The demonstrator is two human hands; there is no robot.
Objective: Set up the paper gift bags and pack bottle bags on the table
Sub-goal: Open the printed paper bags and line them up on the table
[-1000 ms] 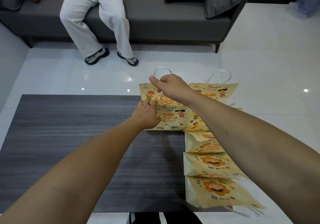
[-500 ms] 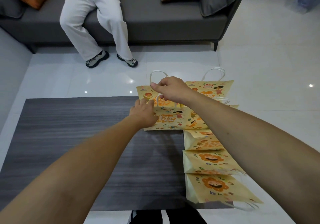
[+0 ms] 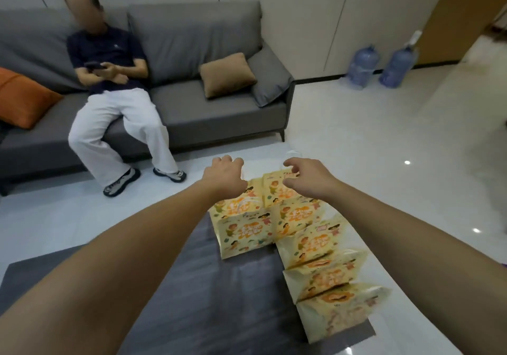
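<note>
Several flat yellow paper gift bags (image 3: 319, 245) with orange cartoon prints lie overlapping along the right side of the dark grey table (image 3: 219, 300). The farthest two bags (image 3: 274, 190) hang past the table's far edge. My left hand (image 3: 223, 175) hovers at the far left bag's top edge with its fingers curled away from me; what they hold is hidden. Over the far right bag, my right hand (image 3: 304, 180) has thumb and fingers spread apart, empty. A blurred white bag handle (image 3: 292, 154) shows just beyond its fingertips.
A person (image 3: 109, 80) sits on the grey sofa (image 3: 208, 102) past the table, feet on the white tiled floor (image 3: 384, 162). Two blue water jugs (image 3: 381, 66) stand by the back wall. Cushions lie on the sofa.
The view has tilted up and rolled, so the seated person and wall now show. My right hand has let go of the white handle and spread. Both hands have moved farther out over the far bags.
</note>
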